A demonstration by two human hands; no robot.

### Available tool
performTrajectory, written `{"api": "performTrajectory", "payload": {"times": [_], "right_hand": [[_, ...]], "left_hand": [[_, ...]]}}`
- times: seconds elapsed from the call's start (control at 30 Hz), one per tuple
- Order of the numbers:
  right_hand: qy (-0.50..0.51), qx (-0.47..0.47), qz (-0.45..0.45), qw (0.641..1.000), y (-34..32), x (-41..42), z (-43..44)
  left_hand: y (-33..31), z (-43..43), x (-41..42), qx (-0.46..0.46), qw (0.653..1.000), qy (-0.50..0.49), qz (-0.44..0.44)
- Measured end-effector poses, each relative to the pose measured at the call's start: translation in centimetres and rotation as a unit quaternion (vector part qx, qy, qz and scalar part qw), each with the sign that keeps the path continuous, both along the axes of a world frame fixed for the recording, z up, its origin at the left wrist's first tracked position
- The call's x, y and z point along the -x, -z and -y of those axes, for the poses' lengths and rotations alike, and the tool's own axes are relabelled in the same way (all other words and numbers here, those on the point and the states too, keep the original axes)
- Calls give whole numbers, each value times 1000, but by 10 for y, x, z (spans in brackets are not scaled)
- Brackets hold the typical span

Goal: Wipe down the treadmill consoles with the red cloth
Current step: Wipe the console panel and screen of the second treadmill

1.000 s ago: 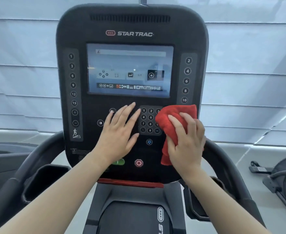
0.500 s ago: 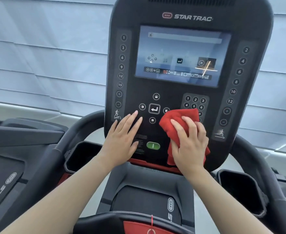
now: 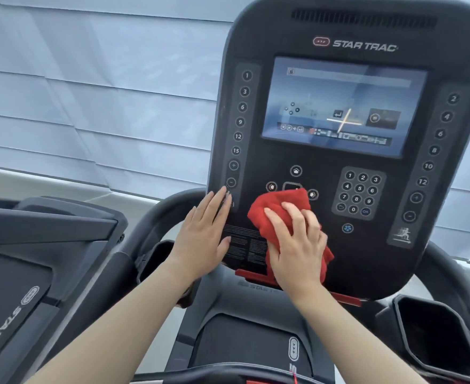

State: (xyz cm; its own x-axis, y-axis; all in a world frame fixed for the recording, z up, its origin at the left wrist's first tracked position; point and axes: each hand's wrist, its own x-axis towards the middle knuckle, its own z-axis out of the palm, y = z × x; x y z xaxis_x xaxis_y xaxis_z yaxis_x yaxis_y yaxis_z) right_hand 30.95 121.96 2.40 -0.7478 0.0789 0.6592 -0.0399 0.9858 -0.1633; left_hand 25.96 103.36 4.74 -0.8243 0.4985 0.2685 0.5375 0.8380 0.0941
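Head view, nearest first: two bare forearms reach up from the lower edge toward the treadmill console (image 3: 347, 162). Right hand (image 3: 297, 245) presses the red cloth (image 3: 278, 206) flat against the lower middle of the panel, fingers spread over it and curled lightly, holding it by palm pressure rather than a pinch; the cloth covers the centre of the arrow-button cluster and hangs down to the red strip (image 3: 256, 274) at the console's bottom edge. Left hand (image 3: 203, 236) lies open and empty, palm flat on the console's lower left corner beside the printed warning label (image 3: 244, 242), probably to steady the panel (or the person) against the wiping push. To either side of the console sit two dark cup-holder trays: the right tray (image 3: 436, 339) looks empty, and the left tray (image 3: 156, 259) is mostly hidden behind the left wrist, so its contents cannot be told. Higher up, the numeric keypad (image 3: 360, 194), the lit screen (image 3: 342, 106) and both columns of numbered buttons are uncovered. A neighbouring treadmill (image 3: 20, 273) stands at left, with pale window blinds (image 3: 103, 92) beyond.
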Motion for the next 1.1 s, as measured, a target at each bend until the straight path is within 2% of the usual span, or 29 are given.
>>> {"api": "performTrajectory", "payload": {"times": [0.1,0.4,0.5,0.63,0.83,1.0,1.1], "right_hand": [[-11,-18,10,1000,11,-7,8],[4,43,-6,999,-41,44,46],[11,33,-9,999,-26,39,54],[-12,-44,3,999,17,10,55],[1,-14,10,1000,-3,25,66],[-3,-43,25,999,19,4,62],[28,-25,10,999,16,-4,39]], "left_hand": [[5,8,1,-5,1000,2,6],[5,32,9,-30,999,6,15],[15,38,5,-34,999,16,28],[22,38,-2,-52,997,33,42],[21,46,4,-57,996,59,33],[24,55,5,-50,995,82,41],[21,53,4,-34,995,93,27]]}}
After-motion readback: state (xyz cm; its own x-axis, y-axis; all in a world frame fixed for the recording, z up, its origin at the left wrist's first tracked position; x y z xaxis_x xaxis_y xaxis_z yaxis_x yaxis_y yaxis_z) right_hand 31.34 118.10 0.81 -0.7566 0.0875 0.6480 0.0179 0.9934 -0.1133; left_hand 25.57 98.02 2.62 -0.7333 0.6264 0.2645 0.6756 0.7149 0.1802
